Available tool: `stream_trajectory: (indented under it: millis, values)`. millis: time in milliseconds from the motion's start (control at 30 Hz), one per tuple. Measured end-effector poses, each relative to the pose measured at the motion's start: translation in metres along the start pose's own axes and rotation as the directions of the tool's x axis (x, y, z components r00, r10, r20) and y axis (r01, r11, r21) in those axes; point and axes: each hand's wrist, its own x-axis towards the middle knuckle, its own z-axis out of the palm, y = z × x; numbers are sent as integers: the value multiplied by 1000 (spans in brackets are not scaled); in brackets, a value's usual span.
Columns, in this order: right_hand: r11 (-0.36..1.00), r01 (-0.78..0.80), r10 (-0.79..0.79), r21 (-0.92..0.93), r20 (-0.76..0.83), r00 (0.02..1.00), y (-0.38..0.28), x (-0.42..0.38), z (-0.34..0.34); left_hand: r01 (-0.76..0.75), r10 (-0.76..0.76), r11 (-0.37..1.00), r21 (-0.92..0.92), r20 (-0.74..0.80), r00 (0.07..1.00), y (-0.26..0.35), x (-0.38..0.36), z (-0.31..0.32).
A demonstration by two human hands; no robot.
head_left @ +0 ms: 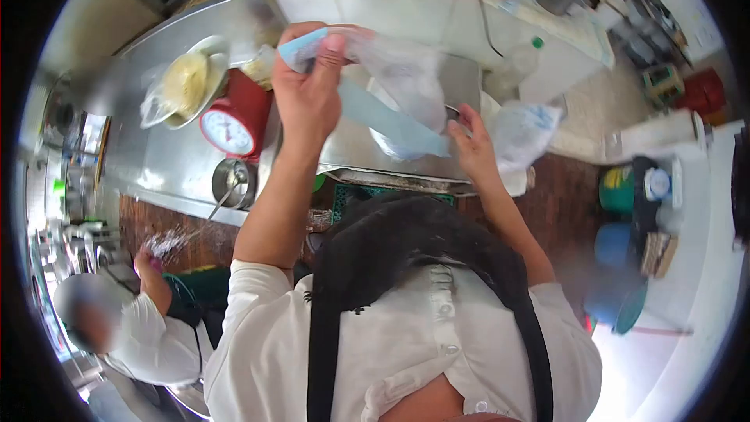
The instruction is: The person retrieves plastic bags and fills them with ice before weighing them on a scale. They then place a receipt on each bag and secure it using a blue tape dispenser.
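My left hand (pixel 312 82) is raised over the steel counter, thumb and fingers pinched on a thin, clear plastic bag (pixel 410 82). A light-blue strip (pixel 391 119) stretches from below this hand down toward my right hand (pixel 475 147). The fingers of my right hand are bent closed at the strip's lower end; what lies between them is partly hidden. Under the bag, a white shape on the metal surface is mostly covered. Just right of my right hand sits another clear plastic bag (pixel 527 134) with blue print.
A red dial scale (pixel 254 109) stands left, beside a bowl (pixel 213 48) holding a bagged pale-yellow mass. A metal pot (pixel 234 184) sits at the counter's near edge. Lower left, a co-worker (pixel 148 328) holds a long-handled utensil. A clear bottle (pixel 519 66) stands to the right.
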Motion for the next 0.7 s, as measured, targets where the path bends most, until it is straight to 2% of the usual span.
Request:
stream_trajectory:
  millis: [67, 100, 133, 167, 233, 300, 333, 400, 433, 533, 567, 633, 667, 700]
  values:
    - [1000, 25, -25, 6, -10, 1000, 5, 3, 0, -22, 26, 997, -79, 50, 998, 22, -7, -10]
    - [966, -57, 63, 252, -15, 998, 13, 4, 6, -27, 36, 996, -91, 93, 995, 33, -10, -13]
    - [979, -88, 86, 184, 22, 996, 72, 18, -4, -43, 58, 995, -85, 183, 981, 48, -13, -16]
    - [973, -111, 108, 204, 23, 994, 68, 15, -11, -44, 64, 996, -81, 275, 959, 61, -19, -16]
    - [971, -115, 115, 210, 11, 993, 35, 12, -11, 19, 70, 978, -210, 408, 910, 62, -31, -15]
    - [973, -117, 120, 197, -4, 993, 23, 4, -17, 105, -8, 983, -150, 542, 840, 67, -39, -22]
    - [973, -122, 125, 196, -2, 992, 18, 6, -15, 95, -9, 986, -139, 520, 854, 68, -40, -23]
    - [973, -119, 122, 195, -4, 992, 14, 3, -22, 194, -70, 975, -111, 674, 735, 65, -45, -27]
    - [973, -120, 124, 199, -4, 992, 13, 3, -24, 186, -70, 977, -106, 663, 746, 62, -49, -26]
    - [972, -117, 121, 204, -7, 993, 9, 0, -31, 255, -111, 963, -82, 743, 660, 63, -53, -28]
    - [972, -118, 122, 205, -7, 993, 8, -1, -32, 254, -111, 964, -84, 738, 666, 61, -54, -28]
    - [971, -115, 119, 210, -7, 993, 6, -1, -35, 421, 67, 831, -363, 817, 573, 51, -57, -25]
    - [971, -112, 116, 211, -7, 993, 5, -1, -37, 419, 68, 832, -364, 816, 575, 47, -57, -26]
    - [970, -112, 115, 218, -1, 993, 5, 0, -36, 549, -21, 722, -421, 780, 626, 43, -56, -26]
